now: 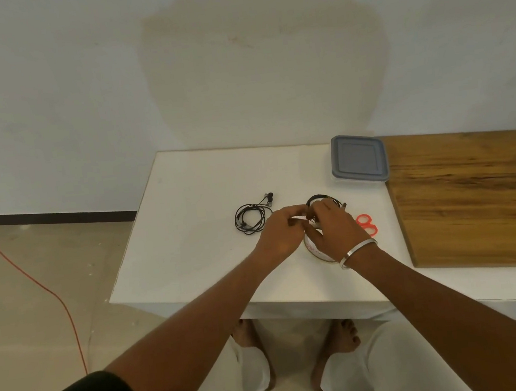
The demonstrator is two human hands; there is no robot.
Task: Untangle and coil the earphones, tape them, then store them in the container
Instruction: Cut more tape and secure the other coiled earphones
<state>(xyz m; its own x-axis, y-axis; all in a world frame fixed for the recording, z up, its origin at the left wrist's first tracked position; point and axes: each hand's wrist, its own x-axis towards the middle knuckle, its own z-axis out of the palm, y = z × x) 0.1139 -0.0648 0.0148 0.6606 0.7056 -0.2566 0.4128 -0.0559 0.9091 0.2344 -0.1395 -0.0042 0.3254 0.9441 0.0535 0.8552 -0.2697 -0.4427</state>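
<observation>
While both hands meet over the white surface (185,187), a coil of black earphones is held between them.

Closed around a small pale strip, seemingly tape, the left hand (278,233) pinches it with fingertips against the held earphone coil (321,199), whose black loop rises just behind the fingers. The right hand (334,230), fingers curled down and wearing a metal bangle (358,252) at the wrist, grips the same coil from the other side; a roll of tape (316,253) lies under this hand, mostly hidden. Just right of it peek the red scissors handles (366,224). Left of the hands, a second coiled pair of earphones (250,218) lies loose on the surface. Farther back right stands the lidded grey container (358,158), beside a wooden board (475,196).
</observation>
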